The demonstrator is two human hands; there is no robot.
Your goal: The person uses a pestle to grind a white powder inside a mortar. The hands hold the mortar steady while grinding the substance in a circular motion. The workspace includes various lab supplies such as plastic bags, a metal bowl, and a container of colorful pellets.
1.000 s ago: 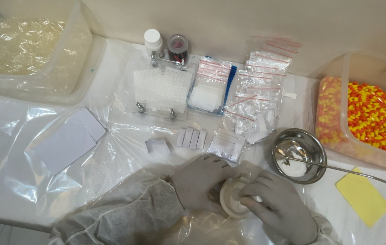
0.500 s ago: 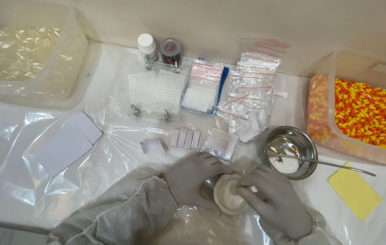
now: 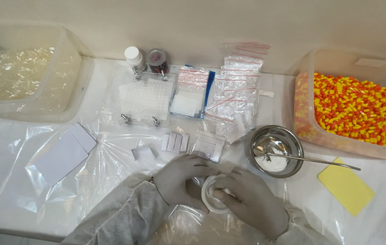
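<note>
Item: small white round container (image 3: 214,196), held low at the near edge of the worktop (image 3: 29,136), between both gloved hands. The left hand (image 3: 181,179) cupped it from the left side, its grip closed around the wall; the right hand (image 3: 249,204) covered it from the right, fingers curled over the rim, grip likewise closed on it. The two-handed hold looked suited to steadying the body while working its top, though the top itself was hidden under the fingers.

Nearby, right: steel bowl (image 3: 277,150) with white powder, a thin metal spatula (image 3: 313,159) resting in it with its handle lying out over the rim, within easy reach of the right hand. Beyond it, a flat yellow card (image 3: 346,187).

Far right: clear tub (image 3: 308,88) full of orange-and-yellow capsules (image 3: 361,109). Far left: a second clear tub (image 3: 72,77) of empty clear capsule shells.

Centre back: clear capsule tray (image 3: 146,99) on small feet; behind it a white bottle (image 3: 135,58) and a dark-lidded jar (image 3: 157,59). Beside these, stacks of small zip bags (image 3: 236,90) with red strips.

Centre front: small white paper slips (image 3: 174,142), set in a row. Left: white cards (image 3: 66,152) under the clear plastic sheet covering the worktop, presumably to keep the surface clean.
</note>
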